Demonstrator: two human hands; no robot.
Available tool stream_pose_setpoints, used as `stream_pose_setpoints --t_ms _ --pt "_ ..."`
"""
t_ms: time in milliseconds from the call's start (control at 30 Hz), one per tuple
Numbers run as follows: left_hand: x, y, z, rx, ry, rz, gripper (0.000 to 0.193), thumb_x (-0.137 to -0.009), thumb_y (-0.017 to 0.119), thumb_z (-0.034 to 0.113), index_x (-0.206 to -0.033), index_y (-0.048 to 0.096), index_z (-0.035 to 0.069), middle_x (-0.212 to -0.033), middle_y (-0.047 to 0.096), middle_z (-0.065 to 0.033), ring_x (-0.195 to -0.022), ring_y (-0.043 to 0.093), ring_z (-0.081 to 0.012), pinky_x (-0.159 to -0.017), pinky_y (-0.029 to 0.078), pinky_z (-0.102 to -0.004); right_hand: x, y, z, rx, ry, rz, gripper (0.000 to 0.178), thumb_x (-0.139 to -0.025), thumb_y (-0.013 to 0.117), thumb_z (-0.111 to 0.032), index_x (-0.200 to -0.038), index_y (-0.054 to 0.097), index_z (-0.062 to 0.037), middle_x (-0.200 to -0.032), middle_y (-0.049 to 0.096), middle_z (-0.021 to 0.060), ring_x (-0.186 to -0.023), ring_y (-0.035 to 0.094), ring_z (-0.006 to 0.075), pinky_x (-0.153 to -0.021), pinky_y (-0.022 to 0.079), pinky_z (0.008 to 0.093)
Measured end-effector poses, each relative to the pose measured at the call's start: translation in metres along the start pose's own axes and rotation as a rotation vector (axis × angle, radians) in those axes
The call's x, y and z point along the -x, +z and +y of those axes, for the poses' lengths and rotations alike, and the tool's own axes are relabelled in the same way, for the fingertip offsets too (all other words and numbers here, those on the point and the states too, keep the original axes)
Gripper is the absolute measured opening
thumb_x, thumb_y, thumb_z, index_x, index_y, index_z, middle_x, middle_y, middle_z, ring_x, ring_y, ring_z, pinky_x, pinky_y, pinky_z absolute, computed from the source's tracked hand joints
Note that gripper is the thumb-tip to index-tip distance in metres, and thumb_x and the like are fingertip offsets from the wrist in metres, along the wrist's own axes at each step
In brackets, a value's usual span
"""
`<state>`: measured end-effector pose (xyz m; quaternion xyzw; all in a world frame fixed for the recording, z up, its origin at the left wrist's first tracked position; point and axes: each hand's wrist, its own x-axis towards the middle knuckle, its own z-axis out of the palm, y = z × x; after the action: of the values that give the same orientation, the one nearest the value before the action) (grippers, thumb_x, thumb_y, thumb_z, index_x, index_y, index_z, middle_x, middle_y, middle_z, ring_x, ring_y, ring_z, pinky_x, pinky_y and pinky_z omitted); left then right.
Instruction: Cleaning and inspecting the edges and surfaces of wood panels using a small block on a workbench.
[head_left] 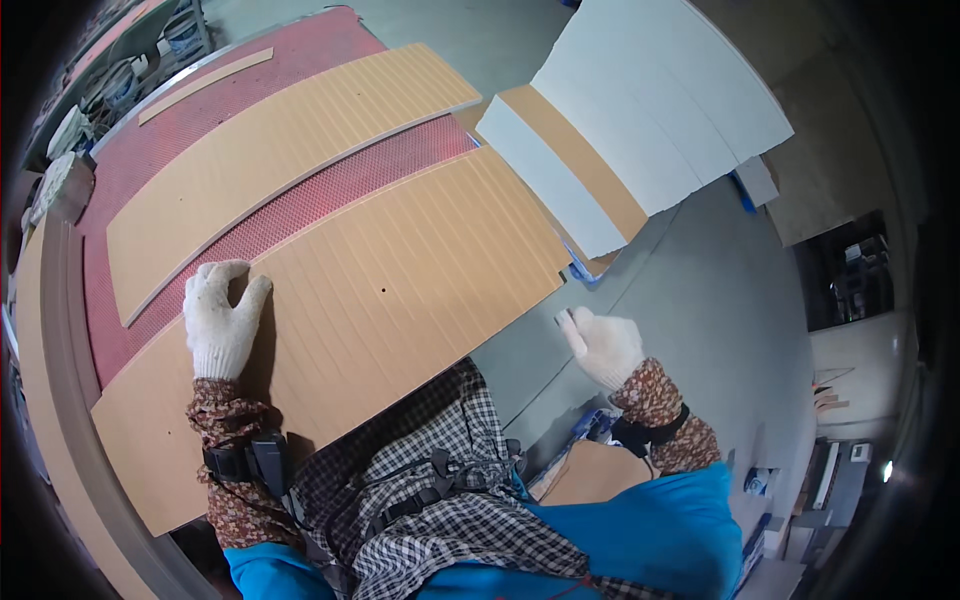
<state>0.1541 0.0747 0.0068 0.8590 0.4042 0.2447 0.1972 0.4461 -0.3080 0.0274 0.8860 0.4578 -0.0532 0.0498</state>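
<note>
- Tan board [400, 290] lies flat on the red desk [130, 170]; second board [270, 150] beside it
- left hand [222, 322] spread, pressing it; right hand [603, 345] loosely curled, holding nothing, off the edge; placing looks nearly done

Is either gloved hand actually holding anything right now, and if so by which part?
Nothing is gripped. The left hand lies flat on the near grooved tan board, near its left end. The right hand is in the air, empty, beside the board's right edge.

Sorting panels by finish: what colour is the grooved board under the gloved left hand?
Light tan grooved board, seen in the head view.
</note>
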Motion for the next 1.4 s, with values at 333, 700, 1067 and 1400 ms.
stream_pose_setpoints --t_ms 333,700,1067,1400 --pt "0.001 0.001 0.0 0.029 -0.022 -0.006 0.034 -0.088 0.08 0.025 -0.11 0.076 0.001 -0.11 0.07 -0.0144 -0.112 0.063 -0.0331 -0.102 0.051 -0.0431 -0.021 -0.013 -0.018 -0.137 0.001 0.177 0.03 -0.108 0.059 -0.034 -0.099 0.066 -0.0064 -0.07 0.068 0.0178 -0.061 0.068 0.0402 -0.053 0.052 0.0507" --pt "0.002 -0.005 0.004 -0.03 -0.033 -0.008 0.032 -0.089 0.08 0.021 -0.112 0.073 0.0 -0.108 0.069 -0.0142 -0.11 0.064 -0.032 -0.102 0.05 -0.0425 -0.099 -0.022 -0.031 0.007 -0.083 0.083 0.033 -0.111 0.052 -0.032 -0.099 0.066 -0.0056 -0.072 0.067 0.016 -0.065 0.07 0.0374 -0.059 0.056 0.0495" --pt "0.003 -0.004 0.005 -0.019 -0.022 0.0 0.034 -0.087 0.081 0.025 -0.11 0.075 0.001 -0.11 0.07 -0.0136 -0.111 0.063 -0.0337 -0.102 0.05 -0.0435 -0.268 -0.042 -0.075 -0.078 -0.13 0.16 0.044 -0.109 0.046 -0.036 -0.102 0.077 -0.0067 -0.097 0.078 0.0224 -0.094 0.076 0.0433 -0.086 0.06 0.0565" --pt "0.002 -0.003 0.001 0.002 -0.021 -0.012 0.036 -0.086 0.082 0.028 -0.11 0.076 0.002 -0.11 0.071 -0.013 -0.112 0.063 -0.0336 -0.103 0.05 -0.0442 -0.184 -0.023 -0.044 0.084 -0.152 0.053 0.032 -0.112 0.044 -0.03 -0.12 0.065 -0.0077 -0.095 0.073 0.0156 -0.083 0.074 0.0379 -0.069 0.059 0.0513"
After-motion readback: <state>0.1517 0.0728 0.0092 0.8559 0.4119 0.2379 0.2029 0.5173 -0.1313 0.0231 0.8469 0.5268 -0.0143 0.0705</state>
